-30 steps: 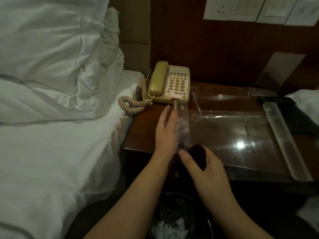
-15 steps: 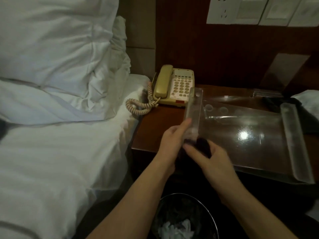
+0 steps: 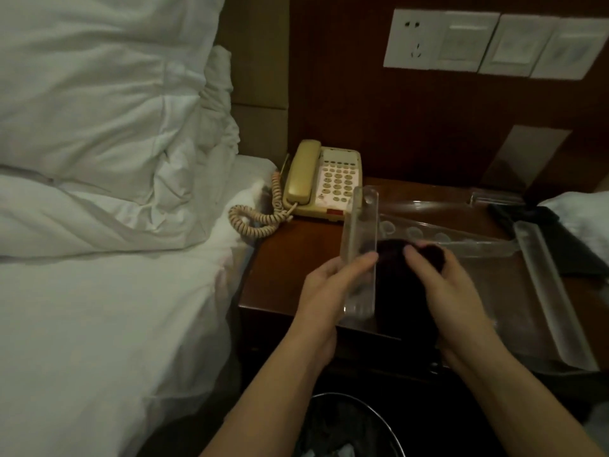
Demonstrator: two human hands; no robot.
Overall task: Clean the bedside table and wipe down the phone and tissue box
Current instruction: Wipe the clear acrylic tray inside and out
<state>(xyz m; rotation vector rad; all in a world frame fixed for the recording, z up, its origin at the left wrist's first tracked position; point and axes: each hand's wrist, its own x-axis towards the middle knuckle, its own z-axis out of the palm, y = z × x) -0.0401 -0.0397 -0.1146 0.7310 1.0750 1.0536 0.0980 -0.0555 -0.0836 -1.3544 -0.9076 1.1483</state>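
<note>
The left hand (image 3: 333, 285) grips the left end wall of a clear acrylic tray (image 3: 359, 252), tilting that end up off the wooden surface (image 3: 296, 258). Just right of it, the right hand (image 3: 451, 285) holds a dark cloth (image 3: 395, 291) bunched against the tray's underside. Beyond the left hand sits the beige phone (image 3: 324, 183), its coiled cord (image 3: 255, 219) trailing toward the bed (image 3: 99, 291)

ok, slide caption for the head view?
Left hand tilts clear tray up; right hand wipes it with dark cloth.
</note>
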